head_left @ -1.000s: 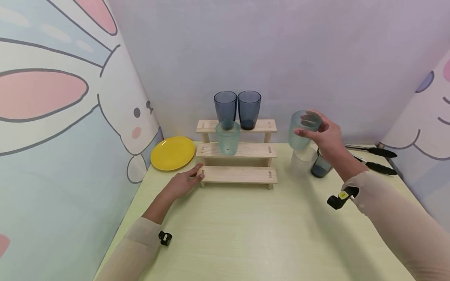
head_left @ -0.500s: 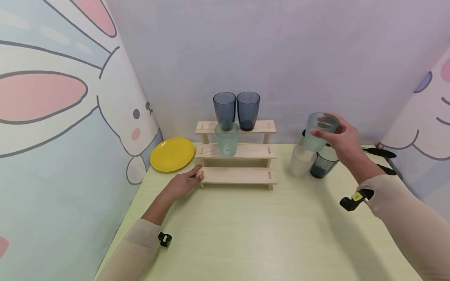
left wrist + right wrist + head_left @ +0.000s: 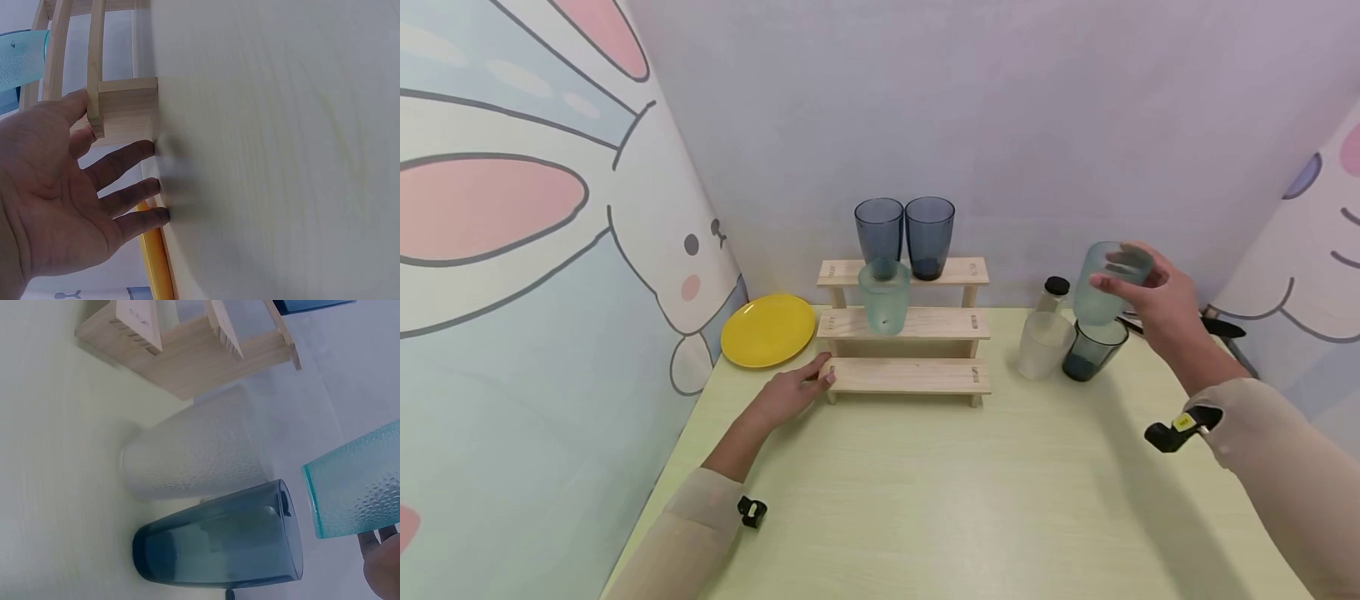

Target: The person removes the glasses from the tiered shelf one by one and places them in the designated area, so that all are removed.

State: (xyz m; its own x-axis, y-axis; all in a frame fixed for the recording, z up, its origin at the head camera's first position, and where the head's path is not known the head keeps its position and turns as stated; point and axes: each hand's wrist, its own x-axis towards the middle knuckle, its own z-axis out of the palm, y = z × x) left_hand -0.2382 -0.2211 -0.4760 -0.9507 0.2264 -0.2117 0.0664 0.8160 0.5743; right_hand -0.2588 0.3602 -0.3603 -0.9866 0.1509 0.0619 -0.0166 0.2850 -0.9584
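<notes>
My right hand (image 3: 1161, 292) grips a pale teal textured glass (image 3: 1097, 287) in the air, just above a dark blue-grey glass (image 3: 212, 540) on the table. A frosted clear glass (image 3: 1045, 346) stands left of the dark one. With thumb and index finger my left hand (image 3: 69, 181) pinches the left end of the lowest step of a three-step wooden rack (image 3: 906, 375); its other fingers reach toward the tabletop. Two dark blue glasses (image 3: 880, 227) stand on the top step. Another teal glass (image 3: 885, 300) is on the middle step, toward the left.
A yellow plate (image 3: 767, 330) lies left of the rack by the wall. Behind the frosted glass stands a clear bottle with a black cap (image 3: 1057, 286). Black-handled utensils (image 3: 1223, 327) lie at the right, partly hidden by the right hand. Walls border the table behind and on both sides.
My right hand has carried the teal glass to the right, from above the frosted glass to above the dark one. The capped bottle has come into sight. My left hand stays on the rack.
</notes>
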